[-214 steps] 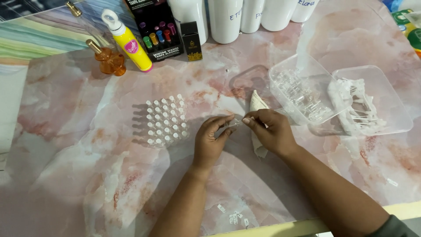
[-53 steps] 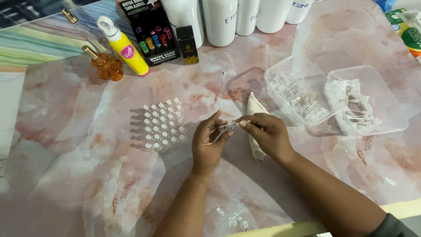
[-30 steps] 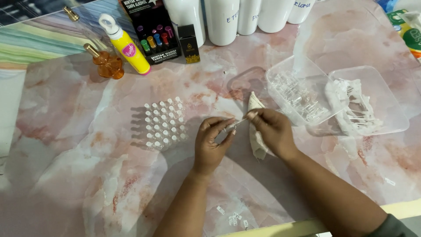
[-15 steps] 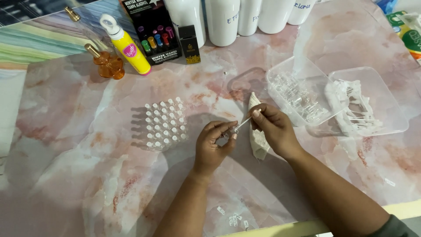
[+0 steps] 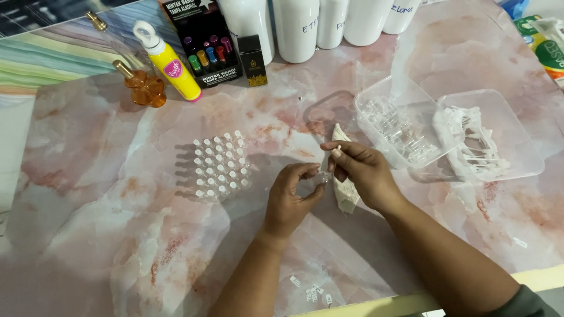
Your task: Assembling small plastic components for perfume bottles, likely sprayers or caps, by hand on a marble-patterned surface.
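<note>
Hands meet mid-desk, fingertips nearly touching. Left hand (image 5: 292, 196) pinches a tiny clear glass vial (image 5: 322, 175) at its fingertips; right hand (image 5: 359, 170), just right of it, pinches a thin white stick-like insert (image 5: 337, 150), long axis pointing down-left toward the vial. Crumpled white cloth (image 5: 345, 191) lies under the right hand. Block of small white-capped vials (image 5: 220, 166) stands left; two clear plastic trays (image 5: 385, 97) sit right on the pink marbled desk (image 5: 106, 194).
</note>
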